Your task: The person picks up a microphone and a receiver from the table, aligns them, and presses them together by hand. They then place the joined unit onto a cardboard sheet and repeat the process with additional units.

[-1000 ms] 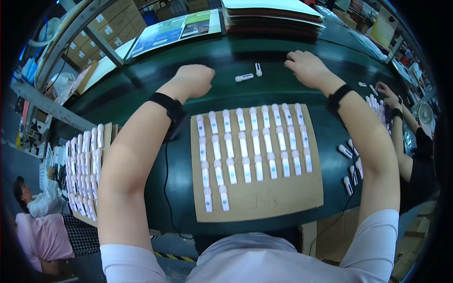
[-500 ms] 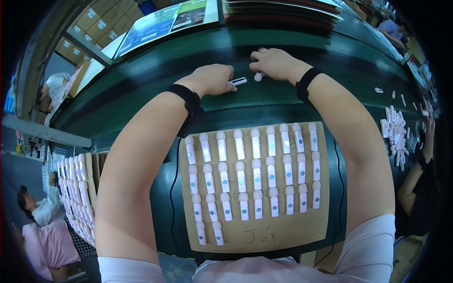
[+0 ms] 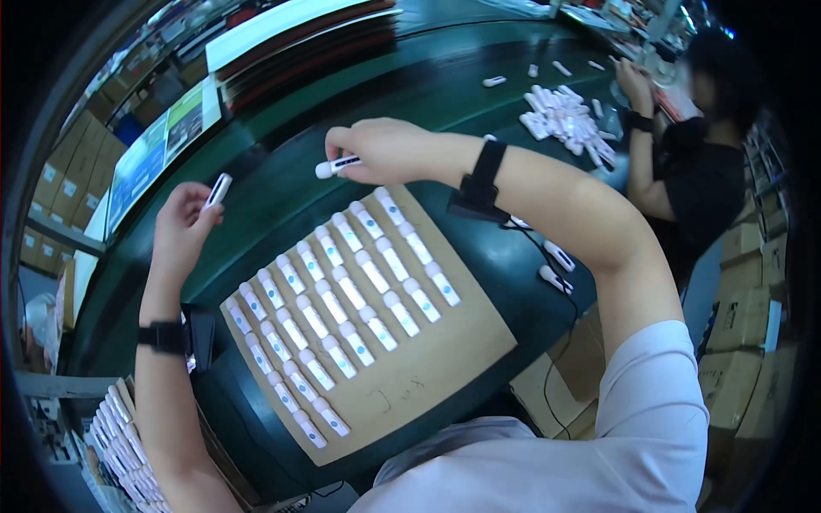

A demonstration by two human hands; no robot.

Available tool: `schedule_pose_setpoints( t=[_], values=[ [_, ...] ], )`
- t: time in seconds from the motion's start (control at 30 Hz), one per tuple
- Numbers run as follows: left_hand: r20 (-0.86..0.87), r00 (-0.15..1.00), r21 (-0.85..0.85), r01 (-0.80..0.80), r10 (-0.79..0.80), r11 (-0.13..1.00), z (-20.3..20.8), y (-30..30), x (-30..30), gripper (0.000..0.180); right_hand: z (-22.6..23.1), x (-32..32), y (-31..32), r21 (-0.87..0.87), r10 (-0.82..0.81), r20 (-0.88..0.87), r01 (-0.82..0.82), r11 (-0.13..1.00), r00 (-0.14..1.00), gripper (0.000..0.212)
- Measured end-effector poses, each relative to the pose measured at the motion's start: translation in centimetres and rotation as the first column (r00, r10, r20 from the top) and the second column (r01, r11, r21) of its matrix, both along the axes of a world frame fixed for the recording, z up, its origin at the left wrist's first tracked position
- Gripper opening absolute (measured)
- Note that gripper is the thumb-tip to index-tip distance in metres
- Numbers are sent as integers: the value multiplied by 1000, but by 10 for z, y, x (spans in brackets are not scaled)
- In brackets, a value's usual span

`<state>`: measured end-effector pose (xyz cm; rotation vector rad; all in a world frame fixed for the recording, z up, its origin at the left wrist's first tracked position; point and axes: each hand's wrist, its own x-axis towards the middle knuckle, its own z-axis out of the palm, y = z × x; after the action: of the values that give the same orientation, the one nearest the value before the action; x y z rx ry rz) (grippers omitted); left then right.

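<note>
My left hand (image 3: 183,227) pinches a white wand-shaped device (image 3: 219,190) with a dark strip, one end sticking up past the thumb and fingers. In my right hand (image 3: 385,151) is a similar white device (image 3: 327,169), its rounded head pointing left and its dark strip showing. Both hands are raised over the dark green table, beyond a brown cardboard sheet (image 3: 453,359). Slanting rows of the same white devices lie on that sheet, many with a blue dot; its near right part is bare and has handwriting.
A heap of white devices (image 3: 566,124) lies to the far right, beside a co-worker in black (image 3: 688,184). A few single ones lie farther off. Two devices (image 3: 556,267) rest near a black cord under my right forearm. Stacked boards (image 3: 308,43) stand at the back.
The view has swung to the right, bringing the heap and co-worker further in. My right hand now holds a device that stood at its fingertips. My left hand keeps its device, now tilted upward.
</note>
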<state>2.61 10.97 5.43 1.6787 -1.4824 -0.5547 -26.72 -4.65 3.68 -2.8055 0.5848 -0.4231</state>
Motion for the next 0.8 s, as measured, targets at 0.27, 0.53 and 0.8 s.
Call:
schedule_pose_setpoints(
  t=[0.27,0.53,0.8],
  values=[
    [-384,920,-308,-42,-84,950,10,159,-97,19,14,-99,136,593,-129,312,-87,801,941,21],
    [-639,767,-269,-163,-50,949,-37,274,-177,30,-26,-142,261,795,-248,508,-338,504,825,21],
    [-593,753,22,-338,284,941,-64,300,-214,25,-50,-115,284,836,-230,461,-333,436,857,26]
  ],
)
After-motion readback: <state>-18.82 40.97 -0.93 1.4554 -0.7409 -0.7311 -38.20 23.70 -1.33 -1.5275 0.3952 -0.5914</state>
